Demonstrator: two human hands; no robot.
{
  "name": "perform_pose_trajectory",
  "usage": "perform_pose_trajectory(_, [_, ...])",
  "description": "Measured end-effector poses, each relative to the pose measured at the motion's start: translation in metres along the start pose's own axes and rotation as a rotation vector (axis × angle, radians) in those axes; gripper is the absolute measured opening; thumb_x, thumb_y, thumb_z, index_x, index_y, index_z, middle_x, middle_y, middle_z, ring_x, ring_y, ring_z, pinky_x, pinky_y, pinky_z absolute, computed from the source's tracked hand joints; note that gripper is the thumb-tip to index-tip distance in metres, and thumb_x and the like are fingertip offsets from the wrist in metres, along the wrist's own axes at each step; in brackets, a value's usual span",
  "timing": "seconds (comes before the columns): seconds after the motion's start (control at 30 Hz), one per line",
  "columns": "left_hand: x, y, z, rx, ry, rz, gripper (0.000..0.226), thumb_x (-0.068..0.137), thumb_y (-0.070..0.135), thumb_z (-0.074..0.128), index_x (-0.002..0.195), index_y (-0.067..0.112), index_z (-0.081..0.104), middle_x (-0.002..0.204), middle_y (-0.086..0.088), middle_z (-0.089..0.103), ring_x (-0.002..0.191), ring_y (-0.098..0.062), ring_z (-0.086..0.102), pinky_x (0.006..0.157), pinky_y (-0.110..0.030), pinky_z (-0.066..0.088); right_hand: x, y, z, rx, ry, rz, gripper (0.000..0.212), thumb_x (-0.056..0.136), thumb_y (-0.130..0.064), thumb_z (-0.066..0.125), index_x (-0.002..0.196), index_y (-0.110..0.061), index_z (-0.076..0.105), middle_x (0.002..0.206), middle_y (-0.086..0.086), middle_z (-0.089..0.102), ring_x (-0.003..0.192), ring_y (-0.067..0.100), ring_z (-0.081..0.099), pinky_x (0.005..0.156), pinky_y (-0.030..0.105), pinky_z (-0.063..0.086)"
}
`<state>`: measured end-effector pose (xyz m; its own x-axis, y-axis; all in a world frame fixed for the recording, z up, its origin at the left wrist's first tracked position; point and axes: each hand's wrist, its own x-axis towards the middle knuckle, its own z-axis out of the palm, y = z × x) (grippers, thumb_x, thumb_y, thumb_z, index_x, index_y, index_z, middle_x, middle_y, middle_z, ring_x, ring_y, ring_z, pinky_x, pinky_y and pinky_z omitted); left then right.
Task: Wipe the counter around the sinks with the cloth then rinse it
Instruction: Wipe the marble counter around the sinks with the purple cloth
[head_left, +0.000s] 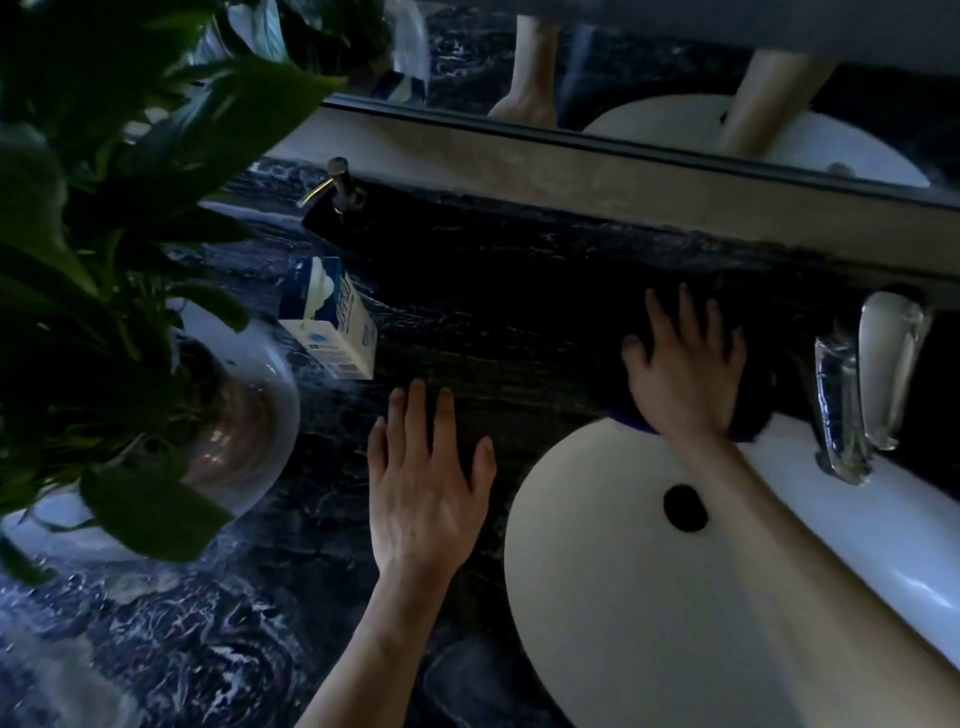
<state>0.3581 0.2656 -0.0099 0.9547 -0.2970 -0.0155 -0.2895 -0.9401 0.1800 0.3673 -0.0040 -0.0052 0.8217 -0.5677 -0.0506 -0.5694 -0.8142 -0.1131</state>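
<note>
Dim bathroom; dark blue-black marbled desk (218, 639) with white veining, running beneath a wall mirror (649, 67) set above a pale backsplash strip. Sink (613, 571): white oval basin, lower right, with a dark round drain opening (685, 507) in its bowl. Faucet (867, 384): chrome, two upright parts side by side at the back rim of the sink, far right. Cloth (753, 410): dark, purple at its lower edge, lying on the desk at the back rim of the sink, just left of the faucet, its edge hanging slightly over the basin; mostly covered by a hand. Right hand (685, 369): palm down flat on the cloth, fingers (655, 317) spread and pointing toward the backsplash, forearm crossing over the basin. Left hand (426, 478): palm down on bare desk just left of the sink, fingers (415, 410) extended and slightly apart, holding nothing. Carton (332, 317): small blue-and-white box, standing tilted on the desk, left of centre, apart from both hands. Soap dispenser (337, 187): metal pump spout at the back of the desk, behind the carton. Potted plant (104, 208): broad green leaves filling the left side, in a round glossy pot (234, 421) standing on a white dish. The mirror reflects both forearms and part of the sink.
</note>
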Motion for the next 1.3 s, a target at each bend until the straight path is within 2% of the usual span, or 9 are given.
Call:
perform_pose_trajectory(0.17, [0.000,-0.001,0.000,-0.014,-0.002,0.005,0.063,0.106,0.051,0.020,0.155,0.013,0.033,0.164,-0.014,0.030,0.155,-0.032,0.021,0.124,-0.050,0.024,-0.020,-0.104,0.010,0.004,-0.054,-0.461,0.063,0.096,-0.053,0.034,0.157,-0.039,0.030,0.168,0.001,0.026,0.155,0.032,0.020,0.122,0.054,0.014])
perform_pose_trajectory(0.27, [-0.001,-0.004,-0.001,-0.012,0.010,0.015,0.062,0.106,0.049,0.021,0.154,0.013,0.035,0.164,-0.014,0.030,0.154,-0.031,0.022,0.124,-0.049,0.024,-0.020,-0.105,0.012,0.014,-0.118,-0.634,0.059,0.100,-0.056,0.033,0.157,-0.043,0.027,0.169,-0.005,0.022,0.157,0.026,0.015,0.124,0.052,0.009])
perform_pose_trajectory(0.47, [-0.001,-0.003,0.000,-0.029,0.014,0.001,0.062,0.106,0.050,0.021,0.154,0.015,0.035,0.164,-0.013,0.030,0.155,-0.030,0.021,0.125,-0.048,0.022,0.005,0.012,0.001,0.005,0.002,-0.082,0.059,0.097,-0.052,0.027,0.156,-0.041,0.030,0.168,-0.004,0.026,0.155,0.026,0.021,0.124,0.054,0.015])
perform_pose_trajectory(0.6, [-0.001,0.002,0.000,-0.003,0.022,-0.004,0.062,0.106,0.051,0.024,0.153,0.012,0.035,0.163,-0.017,0.031,0.153,-0.034,0.024,0.123,-0.051,0.024,-0.002,-0.009,0.002,0.019,-0.004,0.037,0.062,0.096,-0.052,0.028,0.156,-0.039,0.030,0.169,0.000,0.022,0.155,0.030,0.016,0.121,0.059,0.015])
perform_pose_trajectory(0.83, [0.000,-0.001,-0.001,0.031,0.025,0.020,0.063,0.106,0.050,0.021,0.153,0.012,0.036,0.163,-0.016,0.032,0.153,-0.033,0.024,0.123,-0.050,0.025,-0.025,-0.094,0.013,0.000,-0.083,-0.460,0.059,0.099,-0.060,0.031,0.156,-0.046,0.025,0.170,-0.004,0.020,0.156,0.028,0.013,0.121,0.059,0.009])
perform_pose_trajectory(0.9, [0.001,-0.003,0.000,0.019,0.026,0.023,0.062,0.106,0.050,0.021,0.154,0.013,0.035,0.164,-0.014,0.031,0.154,-0.032,0.022,0.123,-0.050,0.024,-0.015,-0.068,0.012,-0.024,-0.053,-0.427,0.058,0.099,-0.060,0.031,0.155,-0.049,0.025,0.169,-0.006,0.021,0.156,0.027,0.016,0.121,0.061,0.009])
perform_pose_trajectory(1.03, [0.001,0.000,0.000,-0.016,0.025,0.008,0.062,0.106,0.050,0.020,0.155,0.016,0.033,0.165,-0.012,0.028,0.155,-0.030,0.020,0.125,-0.049,0.021,0.000,0.018,0.003,-0.033,-0.004,-0.073,0.062,0.096,-0.058,0.025,0.156,-0.043,0.028,0.169,0.004,0.023,0.155,0.034,0.018,0.122,0.062,0.013])
perform_pose_trajectory(1.17, [0.000,0.003,0.002,0.028,0.028,0.003,0.063,0.106,0.050,0.021,0.155,0.013,0.034,0.164,-0.015,0.030,0.154,-0.033,0.023,0.124,-0.053,0.021,0.000,-0.014,0.005,0.000,-0.030,0.085,0.062,0.099,-0.058,0.026,0.159,-0.043,0.019,0.172,0.005,0.010,0.157,0.037,0.006,0.121,0.066,0.005])
perform_pose_trajectory(1.3, [0.001,0.000,0.001,0.024,0.039,0.006,0.060,0.106,0.048,0.023,0.154,0.014,0.036,0.163,-0.014,0.032,0.154,-0.032,0.024,0.123,-0.054,0.021,-0.015,-0.080,0.007,0.008,-0.099,-0.255,0.060,0.100,-0.061,0.026,0.157,-0.049,0.013,0.172,-0.002,0.006,0.157,0.033,0.000,0.119,0.067,0.001])
